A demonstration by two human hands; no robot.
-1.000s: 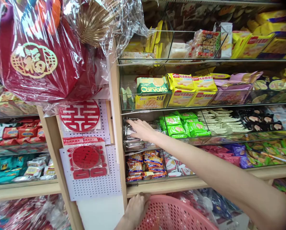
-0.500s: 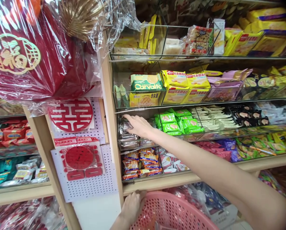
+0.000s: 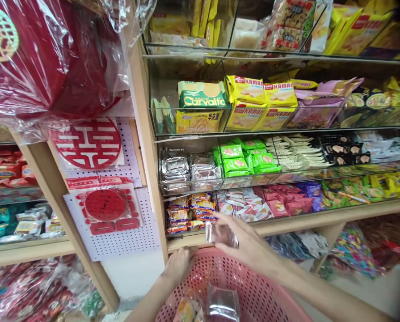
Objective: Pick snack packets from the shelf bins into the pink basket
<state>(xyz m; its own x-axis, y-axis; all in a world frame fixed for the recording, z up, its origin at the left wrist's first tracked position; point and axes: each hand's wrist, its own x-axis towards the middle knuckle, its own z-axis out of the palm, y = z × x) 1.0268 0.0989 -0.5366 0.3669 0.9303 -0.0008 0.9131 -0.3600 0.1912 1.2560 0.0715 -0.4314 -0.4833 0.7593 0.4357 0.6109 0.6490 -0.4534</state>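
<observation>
A small silver-wrapped snack packet (image 3: 222, 234) is pinched in my right hand (image 3: 242, 239), above the far rim of a pink plastic basket (image 3: 253, 281). My left hand (image 3: 178, 264) is closed on the basket's left rim; its fingertips are partly hidden. Inside the basket lie another silver-wrapped packet (image 3: 223, 305) and a clear-wrapped yellowish snack packet (image 3: 187, 309). Similar silver packets (image 3: 174, 165) sit in two piles in the left bin of the shelf ahead.
Green packets (image 3: 235, 158) and orange-and-blue packets (image 3: 178, 214) fill neighbouring shelf bins. A wooden shelf edge (image 3: 287, 220) runs just beyond the basket. Red paper cut-outs (image 3: 105, 205) hang at left, below a plastic-wrapped red bag (image 3: 69, 67).
My right hand has come down from the silver packets' bin to the basket, bringing one packet with it. My left hand stays on the rim. The view has tilted down, showing more of the basket.
</observation>
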